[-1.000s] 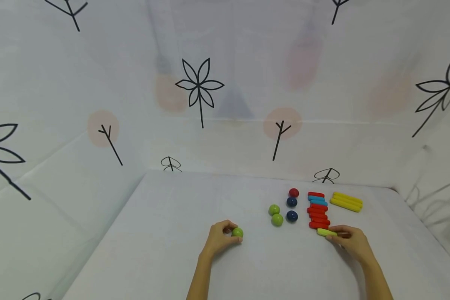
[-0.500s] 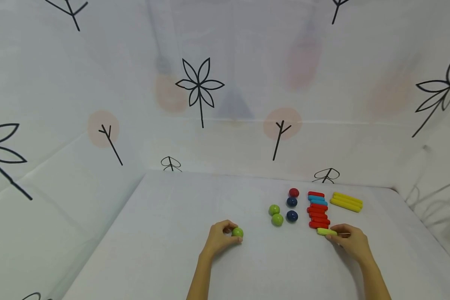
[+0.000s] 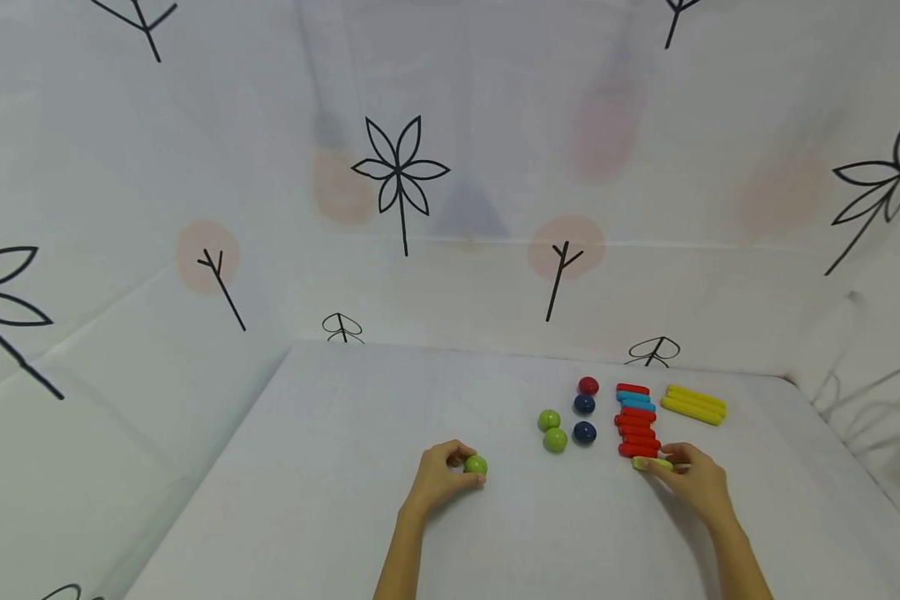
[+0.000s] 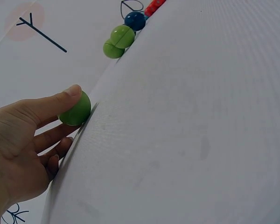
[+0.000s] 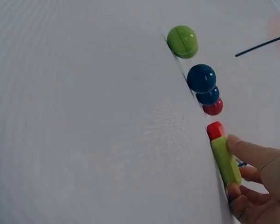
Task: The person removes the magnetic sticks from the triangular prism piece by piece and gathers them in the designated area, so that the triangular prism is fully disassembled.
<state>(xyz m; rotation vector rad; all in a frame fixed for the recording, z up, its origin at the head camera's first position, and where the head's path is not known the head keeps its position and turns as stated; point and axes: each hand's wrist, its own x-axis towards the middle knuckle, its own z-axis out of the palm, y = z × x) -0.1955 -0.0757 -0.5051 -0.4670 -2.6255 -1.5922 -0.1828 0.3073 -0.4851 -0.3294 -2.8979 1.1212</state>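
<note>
My left hand (image 3: 441, 475) grips a green ball (image 3: 476, 465) between thumb and fingers, low over the white table. In the left wrist view the thumb lies across that ball (image 4: 79, 111), with the other fingers curled beneath. To the right, my right hand (image 3: 696, 483) pinches a yellow-green stick (image 5: 225, 161), which lies at the near end of a column of red sticks (image 3: 637, 432). Its thumb covers part of the stick in the head view. Two blue sticks (image 3: 636, 402) lie within the column, between red ones.
Two green balls (image 3: 555, 440) touch each other between my hands. Beside them stand two dark blue balls (image 3: 584, 432) and a red ball (image 3: 588, 385) in a line. Yellow sticks (image 3: 693, 405) lie side by side at the back right. A patterned cloth (image 3: 465, 283) rises behind the table.
My right hand has shifted slightly left along the yellow-green stick, its thumb now further over it. The stick itself has barely moved. My left hand and its ball stay in place.
</note>
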